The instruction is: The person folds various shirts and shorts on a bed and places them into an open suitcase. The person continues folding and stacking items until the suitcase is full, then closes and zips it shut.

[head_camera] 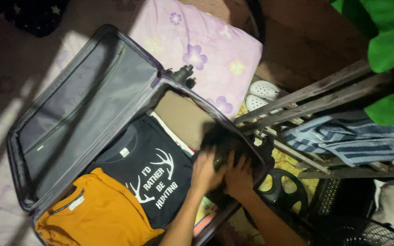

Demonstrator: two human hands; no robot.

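Heads up, the risk here is that dark bundle (226,141) you're stuffing into the suitcase (83,114). It sits right at the case's near edge, just above your knuckles, and it's blurry and black on black, so I honestly can't tell if it's a garment or a bag. If it isn't tucked well inside the rim, I'd guess it spills over the side toward the wooden rack (315,98) to the right of your hands, or bunches up and gets pinched when the lid (87,100) folds over. Pushing hard could also shove the black shirt (153,175) with the white antler print, just left of your left hand, and ruck up its neat fold. The orange shirt (96,214) further left and down overlaps it, so that one might go too.

Your left hand (206,171) is curled, fingers bent over the lower part of the bundle and pressing on it; looks like a loose hold, not a tight fist. Your right hand (239,175) is just beside it, touching or nearly so, fingers also bent onto the same dark thing. How firmly either one clamps I can't tell, too dim.

Beyond your fingers there's a tan flat thing (183,116) lying in the case, and past that a flowered pillow (206,50)
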